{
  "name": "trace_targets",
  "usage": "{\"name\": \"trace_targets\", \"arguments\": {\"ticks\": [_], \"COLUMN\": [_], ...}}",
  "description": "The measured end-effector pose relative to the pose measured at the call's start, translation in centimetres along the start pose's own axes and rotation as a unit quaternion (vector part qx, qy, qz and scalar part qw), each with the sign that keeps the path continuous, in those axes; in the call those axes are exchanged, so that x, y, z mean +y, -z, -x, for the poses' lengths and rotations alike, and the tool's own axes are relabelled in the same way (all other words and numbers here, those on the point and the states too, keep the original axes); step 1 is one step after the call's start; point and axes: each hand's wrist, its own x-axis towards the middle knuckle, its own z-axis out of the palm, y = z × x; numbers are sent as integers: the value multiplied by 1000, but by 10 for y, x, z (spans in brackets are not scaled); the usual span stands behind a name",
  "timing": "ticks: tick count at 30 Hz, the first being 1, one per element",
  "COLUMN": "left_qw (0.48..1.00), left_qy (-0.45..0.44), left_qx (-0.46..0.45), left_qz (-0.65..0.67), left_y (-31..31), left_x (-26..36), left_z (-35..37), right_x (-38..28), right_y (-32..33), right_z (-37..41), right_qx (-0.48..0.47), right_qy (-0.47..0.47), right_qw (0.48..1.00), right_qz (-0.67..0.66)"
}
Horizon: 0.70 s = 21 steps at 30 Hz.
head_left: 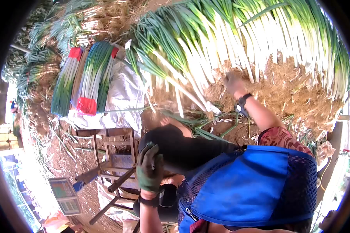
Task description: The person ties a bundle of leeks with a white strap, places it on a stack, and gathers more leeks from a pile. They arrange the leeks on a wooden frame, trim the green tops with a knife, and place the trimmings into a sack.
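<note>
My left hand (149,167), in a green glove, is raised near my knee at the lower centre. Its fingers are loosely bent, with a gap beside the thumb, and nothing shows in them. Motion blurs my right hand (234,82), which is at the roots of the leeks; its fingers and anything in them cannot be made out. A dark watch (242,104) is on that wrist. Long leeks (221,35) lie side by side, green tops away from me and roots (284,73) nearer. A few separate leeks (182,87) lie slanted left of my right hand.
Bundled leeks (93,73) with red wraps lie on a white sheet (124,93) at the left. Below stand a wooden frame (118,143) and a grey panelled object (65,196). More leeks (42,39) are piled at the upper left. Loose leaves litter the ground.
</note>
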Motion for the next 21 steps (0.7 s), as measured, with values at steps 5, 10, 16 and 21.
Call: {"name": "trace_targets", "arguments": {"ticks": [5,10,16,21], "left_qw": [993,974,936,918], "left_qy": [-90,27,56,100], "left_qx": [-61,-175,-146,-188], "left_qz": [38,139,314,333], "left_y": [-53,-88,-146,-166], "left_x": [12,23,-4,-8], "left_z": [-65,-114,-139,-166], "right_x": [3,-6,23,-56], "right_y": [66,98,151,165], "right_z": [-107,-137,-156,-141], "right_qx": [149,-4,-27,144], "right_qy": [-151,-191,-78,39], "right_qw": [972,975,989,987], "right_qz": [100,113,126,-58]}}
